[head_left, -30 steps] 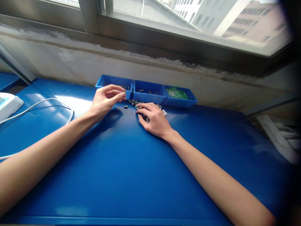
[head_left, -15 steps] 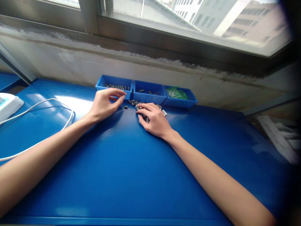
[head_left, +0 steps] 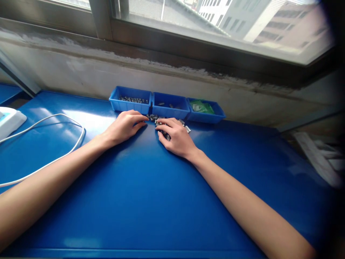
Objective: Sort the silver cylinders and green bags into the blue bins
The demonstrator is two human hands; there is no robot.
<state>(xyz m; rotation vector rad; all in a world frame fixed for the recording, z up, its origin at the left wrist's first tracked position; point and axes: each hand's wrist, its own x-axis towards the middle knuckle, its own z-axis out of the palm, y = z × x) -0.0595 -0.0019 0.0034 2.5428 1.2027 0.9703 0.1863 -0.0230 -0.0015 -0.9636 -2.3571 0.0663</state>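
My left hand [head_left: 128,126] is low over the blue tabletop, just in front of the left bin. Its thumb and index finger close around a small dark screw [head_left: 142,122], which they mostly hide. Against a pile of small metal parts [head_left: 167,136] rests my right hand [head_left: 176,136], its fingers spread and slightly bent over the parts. Part of that pile is under the fingers. More small dark pieces [head_left: 153,117] lie between the two hands, close to the bins.
Three blue bins stand side by side by the wall: the left bin [head_left: 129,106] with many small screws, the middle bin [head_left: 171,112] with a few metal pieces, the right bin [head_left: 206,118] with a green bag [head_left: 205,107]. A white cable [head_left: 60,157] loops across the table's left side.
My left hand has come down from the left bin's front edge to the loose screw, its fingers closing there. My right hand has stayed on the pile.
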